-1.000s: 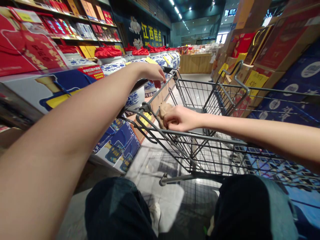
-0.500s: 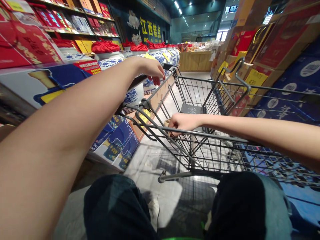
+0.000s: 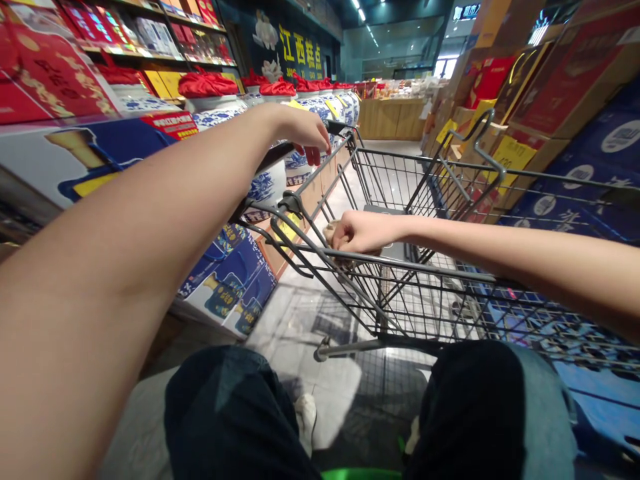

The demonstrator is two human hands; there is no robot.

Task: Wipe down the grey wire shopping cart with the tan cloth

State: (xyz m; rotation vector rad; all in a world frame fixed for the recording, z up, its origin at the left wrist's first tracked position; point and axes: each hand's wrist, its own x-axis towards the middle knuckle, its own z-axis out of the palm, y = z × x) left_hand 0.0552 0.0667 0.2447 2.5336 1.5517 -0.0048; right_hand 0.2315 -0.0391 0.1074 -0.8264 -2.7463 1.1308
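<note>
The person's two hands stand well apart above a wire shopping cart (image 3: 400,262). The right hand (image 3: 363,232) reaches over the basket just inside the near top rail, its fingers curled and clamped on a tan crumpled lump (image 3: 330,233). The palm covers most of the lump, so what it is cannot be told. Its long axis seems to run from the fingertips back under the palm, pointing roughly toward the near rail, though its true length is hidden. The left hand (image 3: 300,130) is up by the cart's far left rail, fingers bent downward, with a small red item (image 3: 313,157) showing just beneath them. Whether that item is gripped or only lies behind the hand, I cannot tell. The step in hand looks like handling the lump inside the cart, and any lift out of the basket would have to clear the top rail. Alongside stand blue-and-white porcelain jars (image 3: 220,117) capped in red cloth (image 3: 203,85), while stacked cartons (image 3: 560,87) line the right of the aisle.
</note>
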